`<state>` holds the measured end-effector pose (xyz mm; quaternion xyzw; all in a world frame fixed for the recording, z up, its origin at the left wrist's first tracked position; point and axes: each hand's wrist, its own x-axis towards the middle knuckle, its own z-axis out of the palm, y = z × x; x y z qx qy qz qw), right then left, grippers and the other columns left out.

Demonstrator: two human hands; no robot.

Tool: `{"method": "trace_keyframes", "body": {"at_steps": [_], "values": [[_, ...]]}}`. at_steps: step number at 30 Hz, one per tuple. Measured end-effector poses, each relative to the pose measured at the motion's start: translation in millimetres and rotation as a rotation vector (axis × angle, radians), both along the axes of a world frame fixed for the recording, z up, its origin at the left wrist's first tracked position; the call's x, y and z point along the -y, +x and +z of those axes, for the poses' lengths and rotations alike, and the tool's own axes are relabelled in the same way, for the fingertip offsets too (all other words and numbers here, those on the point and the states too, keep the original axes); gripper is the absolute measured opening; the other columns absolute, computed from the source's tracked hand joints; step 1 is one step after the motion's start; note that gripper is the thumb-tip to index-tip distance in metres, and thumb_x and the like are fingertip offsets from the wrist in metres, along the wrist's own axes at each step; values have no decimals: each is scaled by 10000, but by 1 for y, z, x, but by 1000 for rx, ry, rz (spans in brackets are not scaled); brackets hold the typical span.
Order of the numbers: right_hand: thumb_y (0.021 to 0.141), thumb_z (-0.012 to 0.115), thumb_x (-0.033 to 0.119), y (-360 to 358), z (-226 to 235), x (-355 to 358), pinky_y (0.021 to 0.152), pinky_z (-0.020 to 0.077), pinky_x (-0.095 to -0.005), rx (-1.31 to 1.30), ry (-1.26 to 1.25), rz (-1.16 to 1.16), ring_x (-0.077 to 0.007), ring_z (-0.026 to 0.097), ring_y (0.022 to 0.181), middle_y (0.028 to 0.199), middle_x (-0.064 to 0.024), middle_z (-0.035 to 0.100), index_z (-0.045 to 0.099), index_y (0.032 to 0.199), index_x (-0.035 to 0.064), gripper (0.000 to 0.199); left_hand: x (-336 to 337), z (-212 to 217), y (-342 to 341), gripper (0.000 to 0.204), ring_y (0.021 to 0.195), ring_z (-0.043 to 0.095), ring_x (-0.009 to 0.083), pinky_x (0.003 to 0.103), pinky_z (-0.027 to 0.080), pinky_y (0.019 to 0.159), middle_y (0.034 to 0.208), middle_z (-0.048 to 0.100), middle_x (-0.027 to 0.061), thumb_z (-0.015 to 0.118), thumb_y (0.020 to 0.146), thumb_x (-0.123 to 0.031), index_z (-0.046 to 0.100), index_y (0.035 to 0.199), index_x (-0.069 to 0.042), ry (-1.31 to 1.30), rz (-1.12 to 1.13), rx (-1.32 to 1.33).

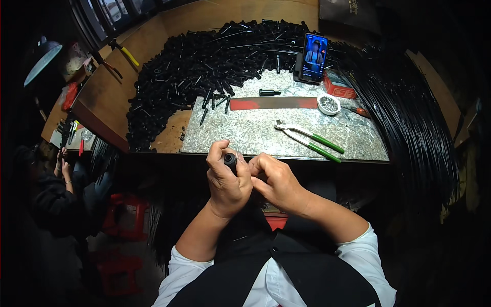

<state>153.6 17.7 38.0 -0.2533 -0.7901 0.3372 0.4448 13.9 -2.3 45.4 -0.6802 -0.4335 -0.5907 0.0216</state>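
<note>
Part (230,159), black and round-ended, sits in curled grip of left hand (225,180) by near edge of worktop (230,134). Right hand (279,182) close beside, fingers bent; can't tell what its grip holds.

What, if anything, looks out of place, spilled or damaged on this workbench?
Nothing looks plainly spilled or damaged. The upright smartphone with a lit blue screen seems slightly odd, standing beside a heap of black parts. The green-handled metal pliers lie askew, one handle tip reaching the front edge of the speckled grey board.
</note>
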Motion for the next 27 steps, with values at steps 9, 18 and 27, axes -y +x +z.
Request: {"method": "trace_keyframes", "body": {"at_steps": [9,18,27], "values": [[791,703,126,76,2,-38,647,455,-381,488,341,-430,-324,550,734,828,-153,529,477,863,1,268,2,-7,-8,296,698,469,92,263,463,673,1047,530,165,475,945,-26,305,1186,-11,-244,-335,650],[819,669,274,104,-11,-51,699,480,-426,963,325,-561,-356,562,817,877,-194,530,516,857,-26,339,3,-6,-16,112,816,561,140,286,454,772,1068,589,183,457,984,-128,387,1017,-47,-439,-517,631],[871,607,214,107,-14,-69,674,470,-435,934,458,-503,-355,563,777,825,-185,532,514,828,-12,248,1,-6,-16,144,802,632,178,396,477,881,724,577,73,497,963,-107,363,933,-62,-390,-566,442]]}}
